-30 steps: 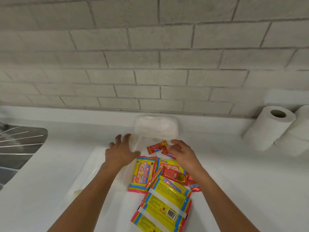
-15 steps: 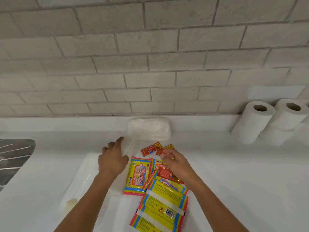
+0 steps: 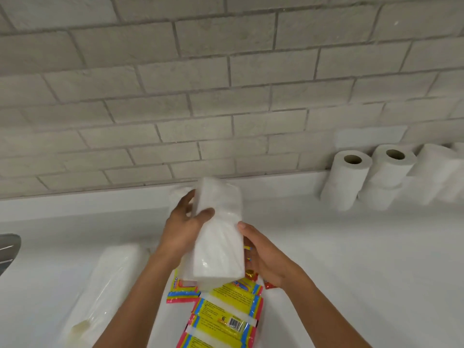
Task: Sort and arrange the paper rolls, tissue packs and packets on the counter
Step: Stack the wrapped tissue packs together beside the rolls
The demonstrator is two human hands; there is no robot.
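Note:
A white tissue pack (image 3: 218, 237) in clear wrap is lifted above the counter, held between both hands. My left hand (image 3: 183, 227) grips its left side with the thumb across the front. My right hand (image 3: 263, 254) presses its right edge. Below lie yellow packets (image 3: 226, 312) with red and blue borders, and small red sachets (image 3: 268, 285) partly hidden by my right hand. A second white tissue pack (image 3: 110, 280) lies on the counter at left. Paper rolls (image 3: 346, 179) stand against the wall at right.
The white counter (image 3: 364, 272) runs along a grey brick wall (image 3: 226, 84). A steel sink drainer (image 3: 8, 247) shows at the far left edge. Another white pack (image 3: 179, 194) peeks out behind my left hand at the wall.
Both hands left the packets and took up the white tissue pack, which has risen off the counter. The view shifted right, showing more paper rolls.

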